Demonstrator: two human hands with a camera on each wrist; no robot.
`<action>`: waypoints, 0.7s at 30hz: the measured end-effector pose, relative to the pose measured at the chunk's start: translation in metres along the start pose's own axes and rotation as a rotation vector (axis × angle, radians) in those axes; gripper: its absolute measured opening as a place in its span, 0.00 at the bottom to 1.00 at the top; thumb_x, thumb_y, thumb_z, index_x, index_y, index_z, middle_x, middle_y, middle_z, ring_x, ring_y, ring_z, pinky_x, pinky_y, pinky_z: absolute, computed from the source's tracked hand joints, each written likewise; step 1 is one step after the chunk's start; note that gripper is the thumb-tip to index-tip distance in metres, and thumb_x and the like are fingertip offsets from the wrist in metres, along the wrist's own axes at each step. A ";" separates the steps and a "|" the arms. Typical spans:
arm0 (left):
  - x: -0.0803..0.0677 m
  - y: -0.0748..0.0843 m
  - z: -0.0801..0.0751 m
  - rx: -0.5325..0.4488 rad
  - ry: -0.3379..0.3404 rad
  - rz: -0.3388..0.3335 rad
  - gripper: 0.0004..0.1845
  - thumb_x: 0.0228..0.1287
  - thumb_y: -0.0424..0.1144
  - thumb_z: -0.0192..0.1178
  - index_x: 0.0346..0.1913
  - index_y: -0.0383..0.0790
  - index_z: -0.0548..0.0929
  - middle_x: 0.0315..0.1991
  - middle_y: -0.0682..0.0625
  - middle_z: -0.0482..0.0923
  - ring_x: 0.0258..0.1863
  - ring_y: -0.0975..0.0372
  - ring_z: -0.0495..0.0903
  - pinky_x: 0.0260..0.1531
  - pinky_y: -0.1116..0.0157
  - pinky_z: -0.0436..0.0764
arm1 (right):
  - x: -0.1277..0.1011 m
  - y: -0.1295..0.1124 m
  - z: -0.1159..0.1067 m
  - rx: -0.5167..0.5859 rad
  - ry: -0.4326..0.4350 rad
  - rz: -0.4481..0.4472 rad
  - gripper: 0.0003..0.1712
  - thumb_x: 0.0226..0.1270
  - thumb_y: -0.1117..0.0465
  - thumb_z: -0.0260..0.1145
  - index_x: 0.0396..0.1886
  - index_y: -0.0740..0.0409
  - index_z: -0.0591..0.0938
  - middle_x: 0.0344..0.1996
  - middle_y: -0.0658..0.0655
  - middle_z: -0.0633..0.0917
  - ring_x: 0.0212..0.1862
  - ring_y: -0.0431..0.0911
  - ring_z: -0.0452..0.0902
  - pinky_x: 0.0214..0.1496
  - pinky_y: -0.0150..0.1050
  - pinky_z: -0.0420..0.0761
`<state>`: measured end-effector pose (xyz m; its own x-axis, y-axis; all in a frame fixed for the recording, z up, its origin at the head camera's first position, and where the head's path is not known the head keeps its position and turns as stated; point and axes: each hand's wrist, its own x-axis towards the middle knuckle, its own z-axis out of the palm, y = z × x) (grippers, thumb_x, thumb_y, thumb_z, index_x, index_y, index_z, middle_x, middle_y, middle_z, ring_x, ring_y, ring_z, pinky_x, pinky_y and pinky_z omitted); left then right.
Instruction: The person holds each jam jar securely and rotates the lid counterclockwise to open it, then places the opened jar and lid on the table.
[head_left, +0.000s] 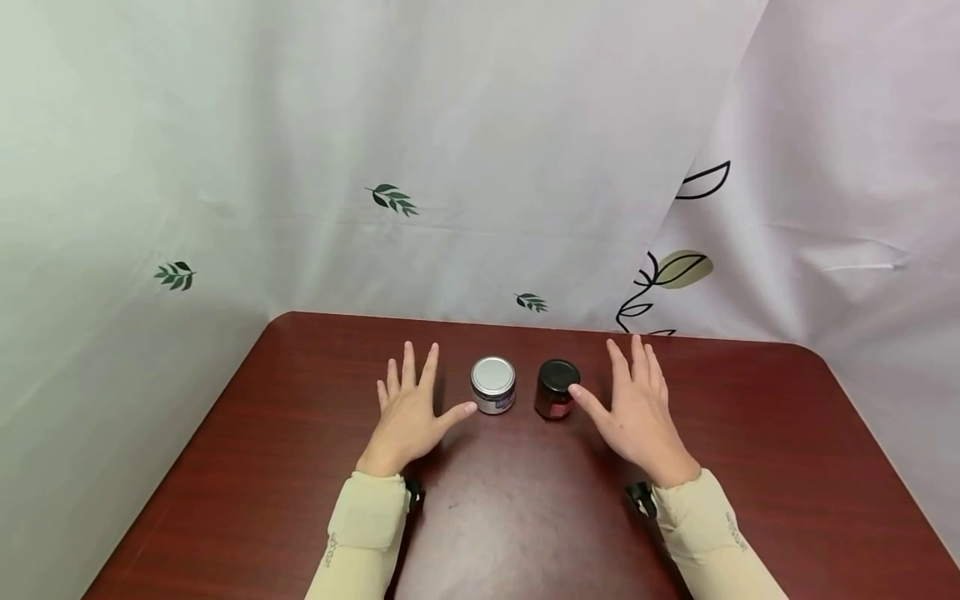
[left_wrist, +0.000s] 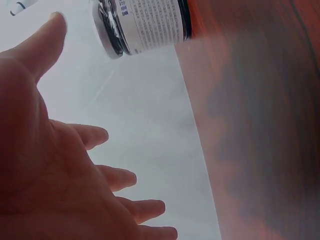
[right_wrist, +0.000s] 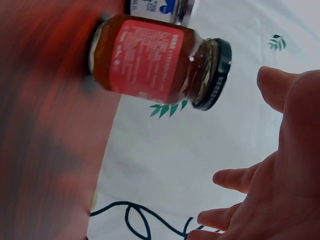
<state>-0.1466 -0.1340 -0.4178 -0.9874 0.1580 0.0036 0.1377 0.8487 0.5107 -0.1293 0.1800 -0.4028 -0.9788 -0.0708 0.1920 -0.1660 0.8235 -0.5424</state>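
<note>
Head view: red-brown table (head_left: 750, 467) w/ a white leaf-print curtain (head_left: 525, 167) hanging behind and to both sides. Two jars stand side by side between the hands, nothing else btwn them and the palms. Left hand (head_left: 408, 417) lies flat, fingers straight and spread wide, holding nothing; its thumb tip is just beside the silver-lidded jar (head_left: 493, 385), which sits to that hand's right. Contact there can't be told. Right hand (head_left: 637, 408) likewise flat and spread, gripping nothing; its thumb tip reaches the dark jar (head_left: 557, 388) w/ the black lid, just left of that hand — touching or a hair apart, can't tell. Both jars upright, lids up, long axis vertical; a narrow gap separates them. Cream sleeves (head_left: 360, 533) cover both forearms.

Left wrist view: left hand (left_wrist: 55, 165) open, fingers (left_wrist: 125, 177) fanned out, nothing in the grip. Silver-lidded jar (left_wrist: 145, 25) sits beyond the thumb tip, white label w/ small print facing the camera — clear gap visible btwn thumb and jar here. Table (left_wrist: 260, 125) blurred.

Right wrist view: right hand (right_wrist: 285, 165) open, thumb extended toward the dark jar (right_wrist: 155, 65); red label, amber contents, black lid nearest the thumb, small gap showing. Silver-lidded jar (right_wrist: 160, 10) is just past it.
</note>
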 end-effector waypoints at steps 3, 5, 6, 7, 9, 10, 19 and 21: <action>0.001 0.002 0.003 -0.005 -0.005 0.015 0.58 0.61 0.70 0.59 0.82 0.51 0.39 0.80 0.38 0.24 0.76 0.33 0.31 0.68 0.31 0.36 | 0.002 -0.005 0.001 0.005 -0.001 0.001 0.52 0.70 0.37 0.62 0.78 0.65 0.55 0.78 0.72 0.43 0.77 0.69 0.35 0.71 0.70 0.43; 0.002 0.003 0.005 -0.006 -0.005 0.028 0.57 0.61 0.71 0.59 0.82 0.51 0.39 0.80 0.38 0.25 0.76 0.34 0.31 0.68 0.32 0.37 | 0.003 -0.008 0.001 0.010 -0.004 0.002 0.52 0.70 0.37 0.62 0.78 0.65 0.55 0.78 0.72 0.43 0.77 0.69 0.35 0.72 0.70 0.44; 0.002 0.003 0.006 -0.010 -0.005 0.032 0.57 0.61 0.71 0.59 0.82 0.51 0.40 0.80 0.38 0.25 0.77 0.34 0.32 0.69 0.32 0.37 | 0.003 -0.010 0.001 0.014 -0.006 0.002 0.51 0.70 0.37 0.62 0.79 0.64 0.55 0.78 0.72 0.43 0.78 0.68 0.35 0.72 0.70 0.44; 0.002 0.004 0.007 -0.015 -0.004 0.036 0.57 0.61 0.71 0.59 0.82 0.51 0.40 0.80 0.38 0.25 0.77 0.34 0.32 0.69 0.32 0.37 | 0.004 -0.011 0.001 0.018 -0.006 0.000 0.51 0.70 0.37 0.62 0.79 0.64 0.55 0.78 0.71 0.44 0.78 0.68 0.35 0.72 0.70 0.44; 0.003 0.004 0.008 -0.031 -0.006 0.040 0.57 0.61 0.70 0.59 0.82 0.51 0.40 0.80 0.38 0.25 0.77 0.35 0.32 0.69 0.32 0.37 | 0.005 -0.014 0.002 0.026 -0.006 -0.003 0.51 0.70 0.38 0.62 0.79 0.64 0.56 0.78 0.71 0.44 0.78 0.68 0.35 0.72 0.69 0.44; 0.003 0.005 0.008 -0.041 -0.007 0.039 0.57 0.61 0.70 0.59 0.82 0.51 0.40 0.80 0.39 0.25 0.77 0.35 0.32 0.69 0.33 0.37 | 0.005 -0.016 0.002 0.029 -0.004 -0.006 0.51 0.70 0.38 0.62 0.78 0.64 0.56 0.78 0.71 0.44 0.78 0.68 0.35 0.72 0.69 0.44; 0.005 0.004 0.010 -0.096 -0.015 0.049 0.57 0.61 0.70 0.59 0.82 0.50 0.41 0.80 0.39 0.26 0.77 0.37 0.33 0.70 0.33 0.39 | 0.011 -0.030 0.008 0.053 0.001 -0.027 0.51 0.68 0.39 0.65 0.79 0.63 0.56 0.78 0.72 0.45 0.78 0.66 0.35 0.73 0.68 0.45; 0.005 0.004 0.010 -0.103 -0.020 0.052 0.57 0.61 0.70 0.60 0.82 0.49 0.41 0.80 0.39 0.26 0.77 0.37 0.32 0.70 0.33 0.39 | 0.012 -0.032 0.010 0.051 0.008 -0.037 0.52 0.68 0.39 0.65 0.78 0.63 0.56 0.78 0.72 0.46 0.78 0.66 0.36 0.73 0.68 0.45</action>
<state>-0.1498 -0.1250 -0.4243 -0.9774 0.2110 0.0160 0.1787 0.7830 0.5958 -0.1367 0.1470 -0.3908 -0.9710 -0.0960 0.2189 -0.2079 0.7910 -0.5754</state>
